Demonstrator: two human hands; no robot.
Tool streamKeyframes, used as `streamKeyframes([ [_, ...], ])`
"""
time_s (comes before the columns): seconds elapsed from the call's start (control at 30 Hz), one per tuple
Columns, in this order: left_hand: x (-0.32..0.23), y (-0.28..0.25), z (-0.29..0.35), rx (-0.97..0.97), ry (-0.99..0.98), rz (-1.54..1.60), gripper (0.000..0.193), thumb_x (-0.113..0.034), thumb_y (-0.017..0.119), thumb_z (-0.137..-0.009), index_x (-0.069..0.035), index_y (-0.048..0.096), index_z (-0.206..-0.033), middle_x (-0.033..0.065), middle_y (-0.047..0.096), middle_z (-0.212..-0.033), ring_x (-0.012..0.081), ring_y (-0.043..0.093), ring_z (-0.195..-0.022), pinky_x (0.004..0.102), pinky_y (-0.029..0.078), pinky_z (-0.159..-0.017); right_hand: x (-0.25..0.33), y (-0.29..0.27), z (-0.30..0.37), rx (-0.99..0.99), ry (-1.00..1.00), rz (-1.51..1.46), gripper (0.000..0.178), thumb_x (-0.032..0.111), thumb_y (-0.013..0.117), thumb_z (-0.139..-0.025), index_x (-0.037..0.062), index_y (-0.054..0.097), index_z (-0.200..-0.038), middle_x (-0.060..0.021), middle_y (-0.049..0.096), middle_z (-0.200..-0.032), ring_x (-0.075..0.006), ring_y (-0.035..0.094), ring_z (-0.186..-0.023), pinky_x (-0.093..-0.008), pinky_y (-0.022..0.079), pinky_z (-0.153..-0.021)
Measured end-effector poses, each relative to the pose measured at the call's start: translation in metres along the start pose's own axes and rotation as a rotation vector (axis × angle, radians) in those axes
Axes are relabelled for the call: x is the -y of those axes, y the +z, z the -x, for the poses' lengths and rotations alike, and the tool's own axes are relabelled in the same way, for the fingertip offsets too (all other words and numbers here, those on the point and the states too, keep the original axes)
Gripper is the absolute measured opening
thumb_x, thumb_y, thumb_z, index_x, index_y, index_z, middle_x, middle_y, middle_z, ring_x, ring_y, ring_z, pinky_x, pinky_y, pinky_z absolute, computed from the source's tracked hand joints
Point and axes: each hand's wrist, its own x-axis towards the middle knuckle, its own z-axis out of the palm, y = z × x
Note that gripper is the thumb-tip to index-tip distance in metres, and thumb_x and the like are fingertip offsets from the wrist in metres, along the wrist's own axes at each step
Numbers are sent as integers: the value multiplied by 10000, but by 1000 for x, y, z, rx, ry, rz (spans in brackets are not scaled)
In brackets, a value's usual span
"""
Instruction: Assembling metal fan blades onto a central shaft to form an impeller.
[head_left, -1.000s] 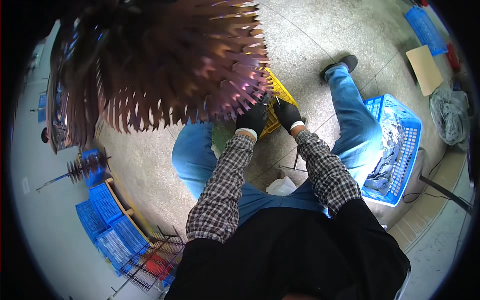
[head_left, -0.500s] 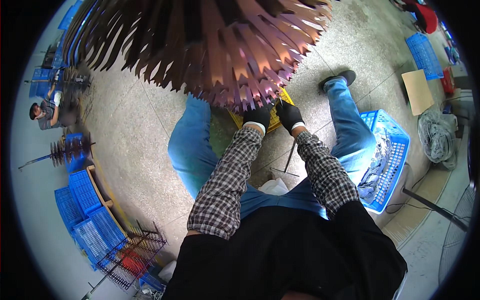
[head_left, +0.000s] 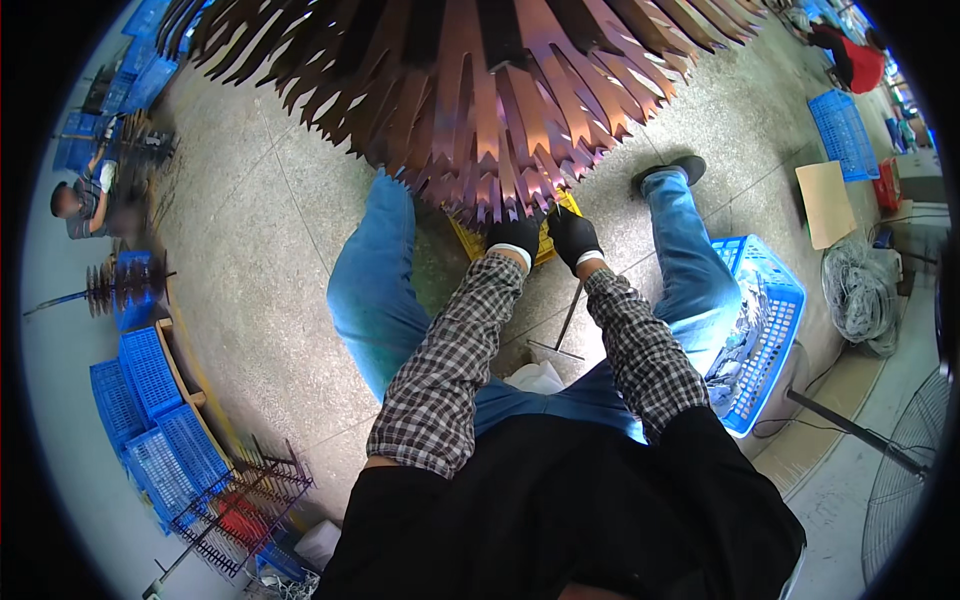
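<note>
A big round cluster of flat, brown-purple metal strips (head_left: 480, 120) with notched ends hangs in front of me. My left hand (head_left: 514, 236), in a black glove, is right at the lower strip tips, its fingers hidden among them. Close beside it on the right is my right hand (head_left: 574, 237), also black-gloved. Its fingers are closed near the strip ends, around something too small to make out. Below both hands, a yellow crate (head_left: 470, 240) stands between my legs, mostly covered by the strips and gloves.
By my right knee sits a blue crate (head_left: 790, 310) of dark flat pieces. Stacked blue crates (head_left: 160, 375) and a wire rack (head_left: 240, 510) are at the left. A T-ended metal stand (head_left: 556, 349) is near my feet. Co-workers (head_left: 85, 208) are far left and far right.
The strip cluster has turned and shifted rightward in view, and the surroundings slide slightly left. My right hand is a little lower and further left; my left hand stays at the strip tips.
</note>
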Motion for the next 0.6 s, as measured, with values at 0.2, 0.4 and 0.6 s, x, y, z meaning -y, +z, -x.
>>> streamKeyframes([
  [0.2,-6,-6,1,-8,12,12,420,-285,468,-984,-307,534,-1398,196,524,-1405,438,543,-1224,592,436,-1019,-3,2,0,-10,15,18,255,284,513,-951,87,642,-1050,-216,707,-897,-473,644,-777,-530,498,-653],
  [0.4,7,20,-4,-100,-6,-90,417,-302,478,-972,-263,554,-1380,181,574,-1352,480,552,-1166,669,388,-1023,12,2,0,-14,35,-22,257,268,512,-948,76,645,-1054,-218,708,-900,-475,649,-780,-531,506,-662],
  [0.6,17,20,-7,-212,24,-305,543,-208,509,-930,-310,477,-1462,96,570,-1364,368,626,-1063,504,501,-921,20,8,-6,26,93,-39,265,262,517,-939,57,641,-1054,-225,708,-925,-466,655,-823,-520,513,-692],
])
